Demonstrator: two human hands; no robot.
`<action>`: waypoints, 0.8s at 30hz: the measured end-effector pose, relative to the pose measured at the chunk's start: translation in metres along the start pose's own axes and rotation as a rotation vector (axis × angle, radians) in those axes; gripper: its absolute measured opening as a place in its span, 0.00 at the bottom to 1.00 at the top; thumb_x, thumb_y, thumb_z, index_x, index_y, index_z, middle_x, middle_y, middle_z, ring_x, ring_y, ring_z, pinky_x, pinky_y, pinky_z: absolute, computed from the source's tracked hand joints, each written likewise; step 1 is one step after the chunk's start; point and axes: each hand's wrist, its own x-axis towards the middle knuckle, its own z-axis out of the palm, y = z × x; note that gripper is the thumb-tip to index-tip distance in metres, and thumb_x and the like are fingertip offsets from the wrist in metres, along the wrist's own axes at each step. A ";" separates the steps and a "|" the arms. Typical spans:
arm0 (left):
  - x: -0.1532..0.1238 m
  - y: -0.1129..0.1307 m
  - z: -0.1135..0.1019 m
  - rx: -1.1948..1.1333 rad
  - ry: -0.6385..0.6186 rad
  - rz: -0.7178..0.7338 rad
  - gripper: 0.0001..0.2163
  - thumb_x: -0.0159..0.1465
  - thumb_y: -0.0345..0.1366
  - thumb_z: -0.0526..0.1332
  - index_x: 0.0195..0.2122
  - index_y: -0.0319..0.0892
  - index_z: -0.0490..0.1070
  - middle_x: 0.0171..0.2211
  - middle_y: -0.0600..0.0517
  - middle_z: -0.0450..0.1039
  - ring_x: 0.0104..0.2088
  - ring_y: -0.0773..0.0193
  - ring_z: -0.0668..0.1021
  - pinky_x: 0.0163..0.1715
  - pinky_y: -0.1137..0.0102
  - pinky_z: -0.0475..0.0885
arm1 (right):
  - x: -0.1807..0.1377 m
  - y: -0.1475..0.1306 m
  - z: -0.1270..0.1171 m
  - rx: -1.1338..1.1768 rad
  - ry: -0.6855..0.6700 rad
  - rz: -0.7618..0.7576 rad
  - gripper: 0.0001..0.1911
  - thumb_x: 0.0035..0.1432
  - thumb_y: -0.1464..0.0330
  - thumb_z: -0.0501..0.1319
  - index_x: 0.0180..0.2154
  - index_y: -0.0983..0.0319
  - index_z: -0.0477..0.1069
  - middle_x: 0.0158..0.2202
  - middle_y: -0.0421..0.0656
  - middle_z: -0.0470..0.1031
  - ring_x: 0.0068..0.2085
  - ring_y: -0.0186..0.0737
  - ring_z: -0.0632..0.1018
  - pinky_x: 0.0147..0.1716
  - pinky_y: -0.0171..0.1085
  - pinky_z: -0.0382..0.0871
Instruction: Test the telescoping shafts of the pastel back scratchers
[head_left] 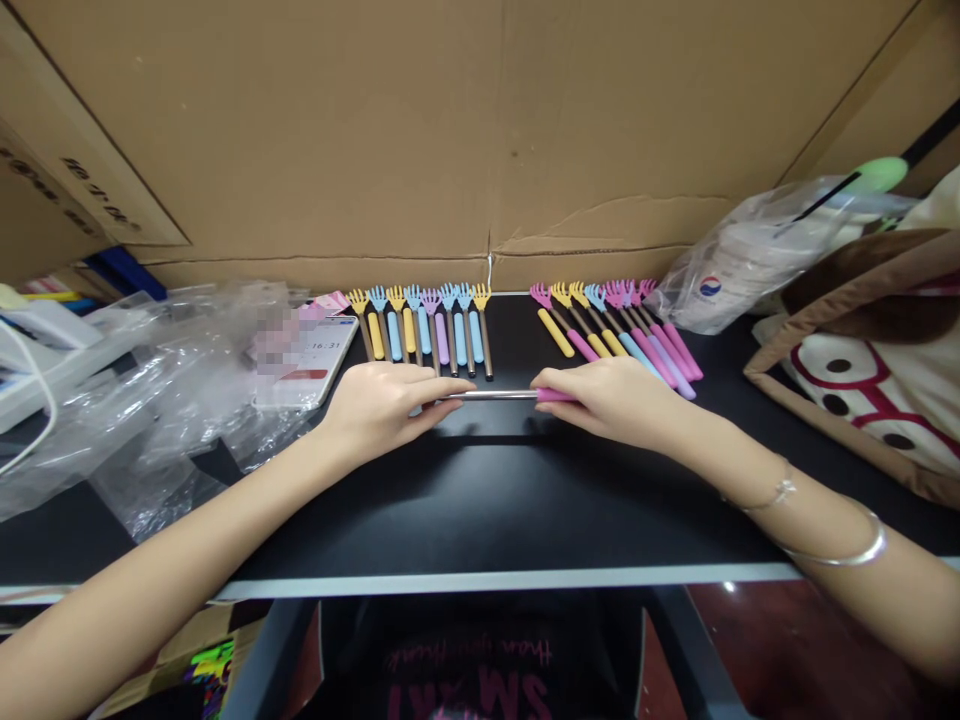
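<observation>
Above the black table I hold a back scratcher level between both hands. My left hand (394, 400) pinches the left end of its thin metal rod (499, 395) and hides that end. My right hand (611, 395) is closed round the pink handle (553, 395), which sits at the rod's right end. Beyond my left hand, a row of back scratchers (451, 325) with yellow, blue and purple claws has bare rods, with loose coloured handles between them. Past my right hand lies a second row of back scratchers (637, 330), mostly with handles at their lower ends.
Crumpled clear plastic bags (180, 350) and a phone (319, 365) lie at left. A bagged drink cup (742, 265) and a brown-edged cloth bag (862, 350) stand at right. Cardboard (337, 130) walls the back. The table's pale front edge (495, 582) runs near me.
</observation>
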 end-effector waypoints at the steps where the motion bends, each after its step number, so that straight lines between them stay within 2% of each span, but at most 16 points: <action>1: 0.000 0.000 0.000 -0.007 0.000 -0.002 0.12 0.67 0.41 0.54 0.45 0.50 0.77 0.29 0.55 0.79 0.27 0.68 0.78 0.23 0.74 0.60 | 0.000 0.000 0.000 0.004 -0.009 0.002 0.15 0.66 0.59 0.49 0.36 0.60 0.69 0.25 0.39 0.75 0.24 0.33 0.72 0.25 0.33 0.51; 6: 0.001 0.002 0.000 -0.032 -0.019 -0.025 0.11 0.67 0.41 0.55 0.43 0.50 0.77 0.31 0.57 0.80 0.28 0.68 0.79 0.22 0.74 0.60 | 0.001 0.000 -0.004 0.049 -0.115 0.063 0.15 0.64 0.59 0.49 0.36 0.59 0.70 0.26 0.39 0.74 0.25 0.33 0.71 0.25 0.33 0.49; 11: 0.001 0.009 0.001 -0.083 -0.047 -0.024 0.11 0.66 0.40 0.55 0.44 0.51 0.76 0.32 0.58 0.80 0.28 0.69 0.79 0.22 0.74 0.60 | -0.002 0.013 -0.016 0.259 -0.430 0.156 0.22 0.60 0.48 0.50 0.32 0.58 0.68 0.24 0.39 0.69 0.25 0.34 0.69 0.25 0.32 0.49; 14: 0.001 0.010 0.002 -0.112 -0.068 -0.062 0.11 0.65 0.39 0.56 0.44 0.52 0.77 0.33 0.58 0.80 0.29 0.69 0.79 0.22 0.75 0.60 | -0.005 0.025 -0.021 0.386 -0.524 0.179 0.24 0.58 0.46 0.51 0.29 0.59 0.65 0.23 0.38 0.66 0.25 0.33 0.66 0.25 0.33 0.50; 17: 0.002 0.005 0.001 -0.155 -0.117 -0.157 0.11 0.65 0.41 0.56 0.44 0.52 0.77 0.32 0.58 0.80 0.28 0.69 0.78 0.23 0.75 0.60 | -0.007 0.034 -0.025 0.504 -0.497 0.188 0.22 0.59 0.48 0.51 0.33 0.60 0.67 0.27 0.39 0.68 0.28 0.34 0.68 0.27 0.33 0.53; 21: 0.006 -0.001 -0.001 -0.312 -0.257 -0.324 0.12 0.65 0.45 0.55 0.44 0.53 0.77 0.33 0.58 0.80 0.29 0.68 0.77 0.26 0.75 0.62 | -0.007 0.038 -0.029 0.609 -0.354 0.144 0.20 0.60 0.52 0.53 0.44 0.59 0.70 0.36 0.41 0.72 0.33 0.35 0.70 0.31 0.33 0.57; 24: 0.007 -0.002 0.000 -0.431 -0.350 -0.406 0.14 0.65 0.46 0.55 0.44 0.52 0.77 0.29 0.58 0.78 0.27 0.68 0.76 0.27 0.76 0.62 | -0.007 0.039 -0.028 0.601 -0.266 0.119 0.18 0.60 0.54 0.55 0.44 0.59 0.70 0.37 0.41 0.73 0.32 0.34 0.71 0.32 0.33 0.58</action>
